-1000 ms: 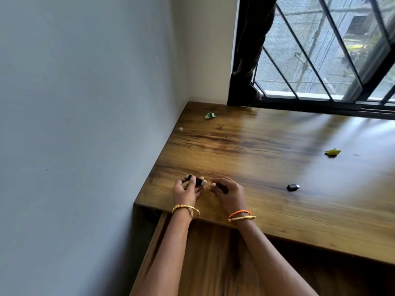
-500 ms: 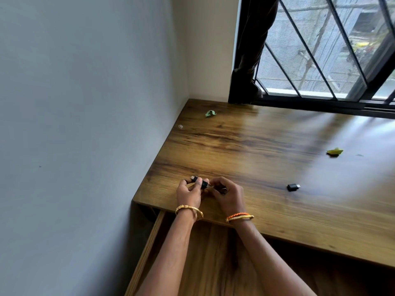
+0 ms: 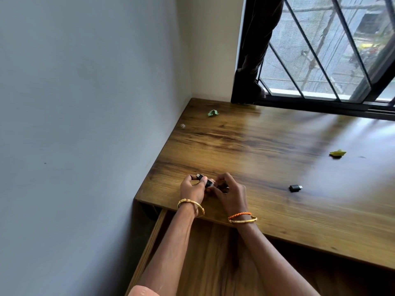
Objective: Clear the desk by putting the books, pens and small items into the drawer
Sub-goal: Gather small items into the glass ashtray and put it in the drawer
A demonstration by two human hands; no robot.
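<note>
Near the wooden desk's (image 3: 267,146) front-left corner, the left hand (image 3: 192,190) pinches a small black metal-tipped adapter (image 3: 205,180). The right hand's (image 3: 229,194) curled fingers meet it, their own hold unclear. Another small black adapter (image 3: 295,187) lies apart.

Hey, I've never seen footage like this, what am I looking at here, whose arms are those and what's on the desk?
No machine here: the arms belong to a person wearing a camera on their head, so the one view looks forward and down at their own hands. The left hand pinches a small black adapter. The right hand is curled beside it, touching a small dark piece I cannot make out. On the wooden desk lie another black adapter, a green scrap, a yellow-green scrap and a tiny clear bit by the wall. Below the desk edge, a drawer stands pulled out.
</note>
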